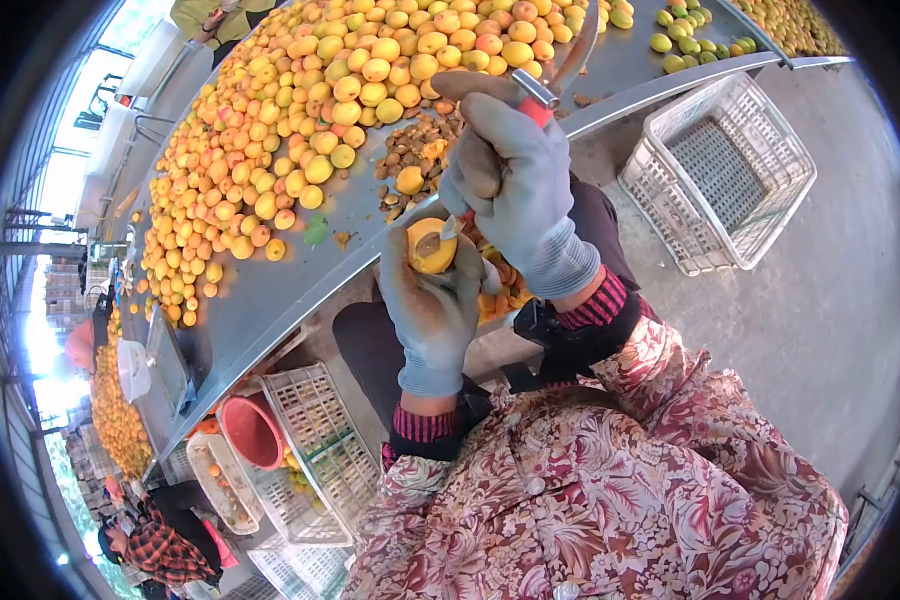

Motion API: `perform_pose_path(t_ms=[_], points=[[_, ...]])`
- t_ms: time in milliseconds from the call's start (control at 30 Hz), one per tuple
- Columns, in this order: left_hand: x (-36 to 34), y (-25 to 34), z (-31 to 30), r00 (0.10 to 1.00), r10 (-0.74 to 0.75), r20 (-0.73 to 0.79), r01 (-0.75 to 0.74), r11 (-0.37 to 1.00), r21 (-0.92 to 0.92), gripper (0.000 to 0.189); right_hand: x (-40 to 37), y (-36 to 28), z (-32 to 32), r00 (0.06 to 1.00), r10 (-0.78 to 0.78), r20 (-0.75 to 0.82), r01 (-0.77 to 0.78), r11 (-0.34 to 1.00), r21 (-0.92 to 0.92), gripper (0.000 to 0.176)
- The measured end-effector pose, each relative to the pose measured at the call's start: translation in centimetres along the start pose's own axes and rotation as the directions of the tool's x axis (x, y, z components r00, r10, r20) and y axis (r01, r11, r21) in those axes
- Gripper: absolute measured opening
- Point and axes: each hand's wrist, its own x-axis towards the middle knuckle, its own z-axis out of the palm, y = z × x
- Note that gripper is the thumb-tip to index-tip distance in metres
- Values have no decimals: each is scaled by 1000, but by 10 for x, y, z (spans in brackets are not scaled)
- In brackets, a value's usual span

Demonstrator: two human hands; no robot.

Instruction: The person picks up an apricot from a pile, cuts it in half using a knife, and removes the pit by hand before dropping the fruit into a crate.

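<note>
Head view: at the centre of the frame, a worker's grey-gloved left hand (432,305) is closed around a halved apricot (431,246), its cut face turned up. Just above it, the gloved right hand (515,190) is clamped on a red-handled tool (537,106), and the tool's small metal tip meets the fruit. The two hands are close together at the apricot. Floral sleeves fill the lower right.

Behind the hands, a long metal table (270,290) runs from lower left to upper right. It carries a heap of apricots (350,90) and a pile of brown pits (410,150) near the table's edge. Green fruit (685,40) lies at the upper right. A white plastic crate (720,170) stands on the concrete floor at right. A red bowl (250,432) and another crate (320,450) sit at lower left, where a second person in a plaid shirt (165,545) works.
</note>
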Motion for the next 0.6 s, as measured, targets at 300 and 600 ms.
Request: perform_pose_path(t_ms=[300,600], points=[[1,-7,-14,987,-29,159,-6,976,216,24,-4,0,-5,980,-37,194,37,999,8,31],[-1,-23,-19,980,-119,162,74,964,257,22,-3,-6,-5,905,180,384,-155,983,-94,24]])
